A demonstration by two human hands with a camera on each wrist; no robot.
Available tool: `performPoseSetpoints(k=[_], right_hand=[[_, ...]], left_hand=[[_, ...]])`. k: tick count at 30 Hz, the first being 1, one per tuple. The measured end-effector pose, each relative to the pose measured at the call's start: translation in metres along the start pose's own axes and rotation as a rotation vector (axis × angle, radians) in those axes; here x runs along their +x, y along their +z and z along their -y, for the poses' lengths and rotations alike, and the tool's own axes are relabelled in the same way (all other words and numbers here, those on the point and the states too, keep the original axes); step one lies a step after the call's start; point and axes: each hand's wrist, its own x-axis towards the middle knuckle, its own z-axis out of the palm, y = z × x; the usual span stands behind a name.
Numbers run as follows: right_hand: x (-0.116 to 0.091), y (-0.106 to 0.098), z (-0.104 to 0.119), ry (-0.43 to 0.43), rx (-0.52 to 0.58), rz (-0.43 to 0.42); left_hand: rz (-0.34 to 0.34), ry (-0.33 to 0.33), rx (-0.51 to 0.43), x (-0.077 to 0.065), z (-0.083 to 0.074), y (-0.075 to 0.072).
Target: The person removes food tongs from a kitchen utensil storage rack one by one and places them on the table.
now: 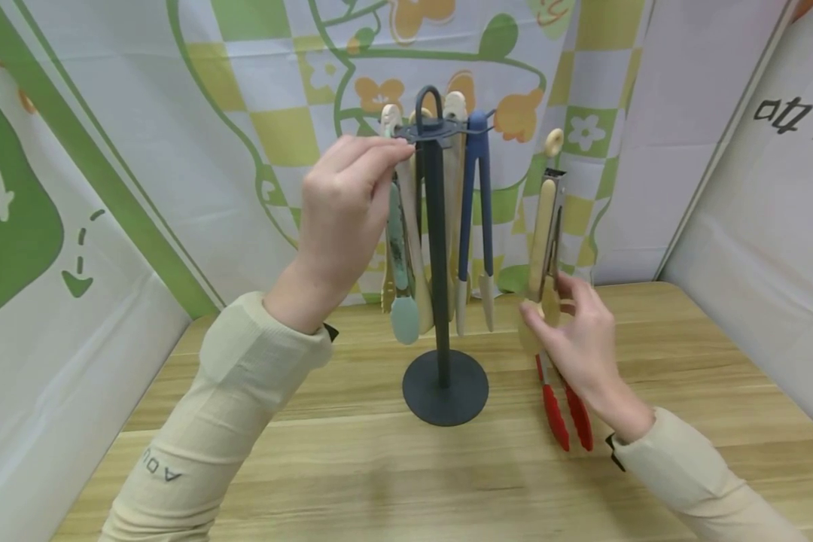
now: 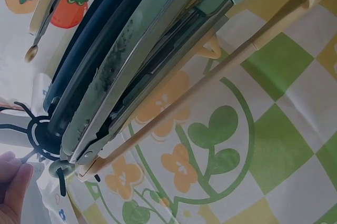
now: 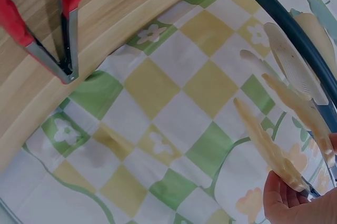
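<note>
A dark utensil rack (image 1: 440, 263) with a round base and a ring of hooks stands upright on the table. Up at its top, my left hand (image 1: 348, 199) pinches one hook between thumb and fingers. Pale yellow tongs (image 1: 540, 233) are upright in my right hand (image 1: 586, 339), which grips them near their scalloped tips, loop end up, apart from the rack. From the hooks hang blue tongs (image 1: 466, 203) with pale tips, green tongs (image 1: 404, 320) and several cream or beige ones, partly hidden behind the pole and my left hand.
Red-tipped tongs (image 1: 554, 421) lie on the wooden table (image 1: 352, 467), just below my right hand. A printed cloth (image 1: 264, 143) with checks and flowers hangs behind the rack, and white printed walls (image 1: 752, 218) stand at both sides.
</note>
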Motion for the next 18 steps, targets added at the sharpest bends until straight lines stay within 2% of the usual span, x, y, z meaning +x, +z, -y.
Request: performPoseSetpoints(k=[18], right_hand=[[-0.004, -0.011, -0.017, 0.064, -0.06, 0.022]], left_hand=[[0.003, -0.001, -0.003, 0.0, 0.0, 0.0]])
